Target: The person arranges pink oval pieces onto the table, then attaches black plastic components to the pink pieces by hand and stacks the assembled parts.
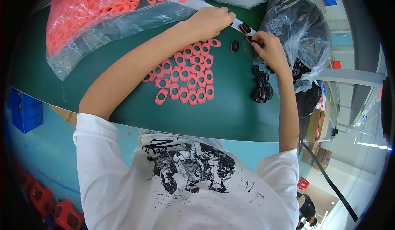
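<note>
green tabletop (236, 110) spans mid-frame; upper right, the right hand (268, 48) pinches a black piece (249, 39), droppable if pinched loosely; i cannot tell what the left hand (210, 22) grips.

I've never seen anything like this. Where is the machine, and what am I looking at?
There's no robot here, just someone's two bare hands. The single picture comes from a wide, edge-bending camera worn on the head, looking down.

On the green table lie pink rings, a small black pile and a lone black oval. A clear bag of more pink rings sits at left; another bag is at right.

The left hand is on a pale strip; the right hand pinches a black piece at the strip.
</note>
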A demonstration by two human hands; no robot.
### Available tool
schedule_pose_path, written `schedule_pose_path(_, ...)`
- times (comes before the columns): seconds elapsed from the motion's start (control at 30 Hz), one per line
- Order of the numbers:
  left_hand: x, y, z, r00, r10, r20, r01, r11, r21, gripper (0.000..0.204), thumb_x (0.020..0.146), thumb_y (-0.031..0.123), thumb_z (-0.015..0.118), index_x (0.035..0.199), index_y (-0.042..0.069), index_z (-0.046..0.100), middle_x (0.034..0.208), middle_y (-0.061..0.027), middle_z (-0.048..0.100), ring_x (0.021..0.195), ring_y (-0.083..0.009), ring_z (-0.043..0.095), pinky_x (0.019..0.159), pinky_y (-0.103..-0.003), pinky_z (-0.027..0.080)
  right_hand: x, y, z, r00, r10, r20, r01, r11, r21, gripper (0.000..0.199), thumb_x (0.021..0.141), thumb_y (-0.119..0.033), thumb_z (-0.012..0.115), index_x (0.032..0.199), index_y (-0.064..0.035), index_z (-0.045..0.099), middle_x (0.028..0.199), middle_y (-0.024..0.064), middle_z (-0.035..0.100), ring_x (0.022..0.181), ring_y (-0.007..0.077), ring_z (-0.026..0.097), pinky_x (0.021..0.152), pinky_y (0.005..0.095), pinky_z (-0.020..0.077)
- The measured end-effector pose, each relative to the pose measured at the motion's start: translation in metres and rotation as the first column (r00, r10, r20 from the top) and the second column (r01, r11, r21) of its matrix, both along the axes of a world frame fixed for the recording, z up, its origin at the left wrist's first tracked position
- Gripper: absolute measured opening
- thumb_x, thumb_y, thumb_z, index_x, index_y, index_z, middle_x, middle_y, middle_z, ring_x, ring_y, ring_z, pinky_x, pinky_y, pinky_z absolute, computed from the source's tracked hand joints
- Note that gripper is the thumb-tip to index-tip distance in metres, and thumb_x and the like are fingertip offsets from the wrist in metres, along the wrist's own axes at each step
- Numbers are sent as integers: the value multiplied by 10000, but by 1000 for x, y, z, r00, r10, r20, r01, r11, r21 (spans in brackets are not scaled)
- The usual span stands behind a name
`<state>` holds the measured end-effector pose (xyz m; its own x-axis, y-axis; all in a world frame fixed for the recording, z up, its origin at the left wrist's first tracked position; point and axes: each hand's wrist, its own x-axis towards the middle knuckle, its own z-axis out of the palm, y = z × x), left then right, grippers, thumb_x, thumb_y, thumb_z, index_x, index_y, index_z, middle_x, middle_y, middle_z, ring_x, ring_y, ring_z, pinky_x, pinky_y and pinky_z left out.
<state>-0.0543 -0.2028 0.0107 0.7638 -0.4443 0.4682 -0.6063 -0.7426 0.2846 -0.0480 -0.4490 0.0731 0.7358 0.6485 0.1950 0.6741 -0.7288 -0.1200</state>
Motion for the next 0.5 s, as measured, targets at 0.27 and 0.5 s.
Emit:
schedule_pose_path(0.27, 6, 7, -3, 993, -114, -10, 114, 993, -34, 379, 704, -51, 659, 1073, 33, 640, 937, -150, 611, 821, -327, 657, 689, -418, 549, 7, 25, 2, 989, -61, 133, 5, 922, 387, 138, 816, -48, 693, 942, -13, 651, 850, 92, 658, 674, 166, 608, 616, 296, 483)
schedule_pose_path(0.5, 0, 1, -6, 993, -90, 75, 93, 995, -40, 380, 693, -40, 667, 1066, 28, 634, 944, -154, 602, 815, -325, 660, 664, -421, 551, 7, 30, -20, 995, -64, 72, 42, 960, 277, 124, 810, -21, 671, 921, 13, 628, 825, 119, 616, 652, 228, 599, 604, 328, 483)
